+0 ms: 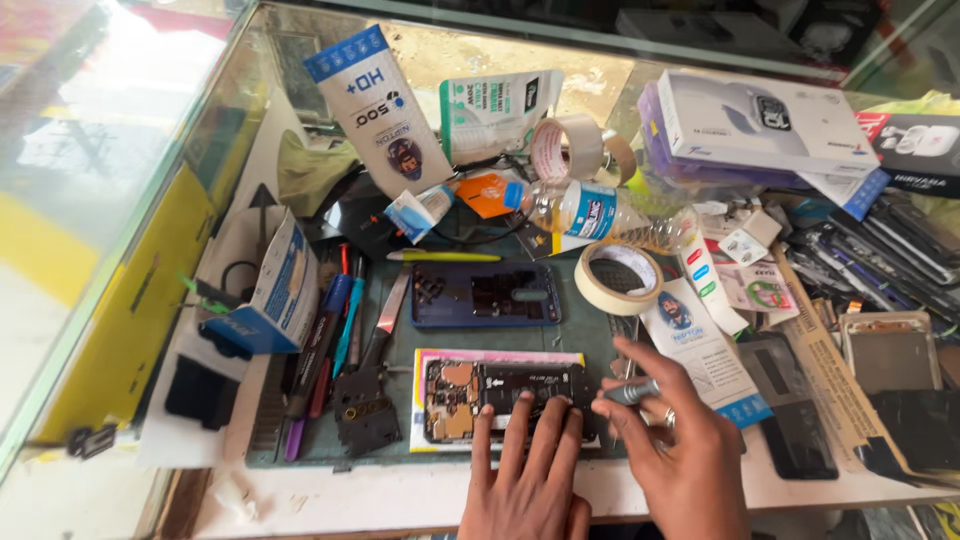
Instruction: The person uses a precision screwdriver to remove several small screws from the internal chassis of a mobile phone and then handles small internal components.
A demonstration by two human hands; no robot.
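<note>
At lower centre, the left hand [525, 470] is pressing flat on the opened phone [505, 398]; its blue back cover [485, 295] is already off, while the right hand [680, 440] is pinching a screwdriver [632, 391].

Daylight glares off the glass counter top [120, 130] up and left of the grip, a yellow panel [130, 300] showing beneath, white counter edge [330, 500] nearest.

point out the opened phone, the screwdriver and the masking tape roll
opened phone [470, 390], head view, on its exposed board
screwdriver [632, 391], head view, on its grey handle
masking tape roll [592, 290], head view, on its left rim
</note>
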